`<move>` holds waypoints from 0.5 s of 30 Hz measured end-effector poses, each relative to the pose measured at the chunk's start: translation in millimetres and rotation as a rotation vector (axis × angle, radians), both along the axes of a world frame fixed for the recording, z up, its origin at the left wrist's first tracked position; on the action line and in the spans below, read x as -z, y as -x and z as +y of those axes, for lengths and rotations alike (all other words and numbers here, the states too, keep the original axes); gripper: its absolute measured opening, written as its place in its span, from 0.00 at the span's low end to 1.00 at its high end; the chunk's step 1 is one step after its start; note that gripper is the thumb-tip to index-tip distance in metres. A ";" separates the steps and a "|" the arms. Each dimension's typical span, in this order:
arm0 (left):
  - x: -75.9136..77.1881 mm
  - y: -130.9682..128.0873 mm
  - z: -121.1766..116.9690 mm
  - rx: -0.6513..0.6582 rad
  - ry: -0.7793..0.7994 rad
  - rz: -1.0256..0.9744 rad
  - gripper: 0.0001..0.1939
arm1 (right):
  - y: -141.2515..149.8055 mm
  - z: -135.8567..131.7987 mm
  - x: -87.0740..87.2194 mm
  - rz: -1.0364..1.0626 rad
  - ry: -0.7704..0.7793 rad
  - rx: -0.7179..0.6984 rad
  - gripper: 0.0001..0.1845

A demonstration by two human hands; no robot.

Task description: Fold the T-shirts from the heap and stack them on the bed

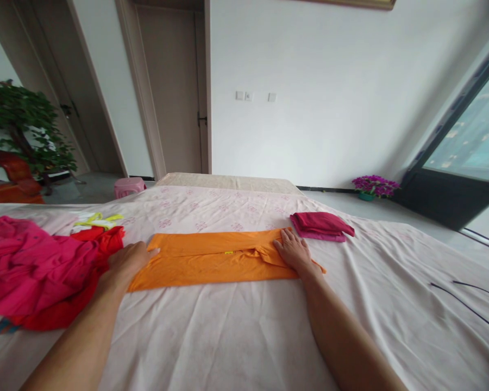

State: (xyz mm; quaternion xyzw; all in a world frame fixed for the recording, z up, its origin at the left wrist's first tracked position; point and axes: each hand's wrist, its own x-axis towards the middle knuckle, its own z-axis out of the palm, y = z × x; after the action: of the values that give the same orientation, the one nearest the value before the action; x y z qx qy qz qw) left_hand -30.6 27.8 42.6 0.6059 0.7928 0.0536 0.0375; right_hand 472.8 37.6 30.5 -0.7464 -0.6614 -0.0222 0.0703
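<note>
An orange garment point(195, 266) lies as a long flat strip across the bed, folded lengthwise, with a small yellow tag near its middle. My left hand point(132, 256) is closed at the strip's left edge, its thumb on top of the cloth; the other fingers are partly hidden. At the opposite end, my right hand point(293, 248) rests flat on the fabric with its fingers extended. Wrinkles gather beside that hand, and a narrow bit of orange cloth pokes out past its wrist. Just beyond it sits a folded dark red garment point(321, 224).
A loose heap of pink clothing point(36, 266) and red clothing point(57, 317) lies left on the pale bed sheet point(228, 336). Black cords point(468, 307) cross the sheet at right. A pink stool point(129, 186) and potted purple flowers point(375, 185) stand beyond the bed.
</note>
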 end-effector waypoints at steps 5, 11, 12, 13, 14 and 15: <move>-10.7 -7.0 0.4 -0.090 0.111 -0.062 0.31 | 1.4 -0.9 -2.1 0.003 -0.018 0.000 0.34; -7.0 -6.4 2.1 -0.070 0.054 -0.303 0.25 | 2.6 -2.6 -5.2 0.011 -0.038 -0.007 0.33; -5.0 -6.8 1.7 -0.062 0.039 -0.396 0.22 | 2.9 -2.7 -5.7 0.013 -0.036 -0.005 0.33; -3.7 -7.8 0.9 -0.050 0.024 -0.507 0.20 | 3.3 -2.9 -6.0 0.015 -0.032 -0.001 0.33; -3.6 -9.6 -0.4 -0.041 0.007 -0.615 0.17 | 3.7 -3.1 -6.2 0.016 -0.030 0.002 0.33; -4.9 -12.1 -2.0 -0.042 -0.035 -0.688 0.15 | 4.2 -3.4 -6.2 0.017 -0.030 0.004 0.32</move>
State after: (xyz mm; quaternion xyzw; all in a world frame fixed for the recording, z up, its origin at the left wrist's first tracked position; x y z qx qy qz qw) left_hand -18.5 25.9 47.5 0.5365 0.7449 0.2691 0.2912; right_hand 468.6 34.3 36.7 -0.7467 -0.6589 -0.0258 0.0871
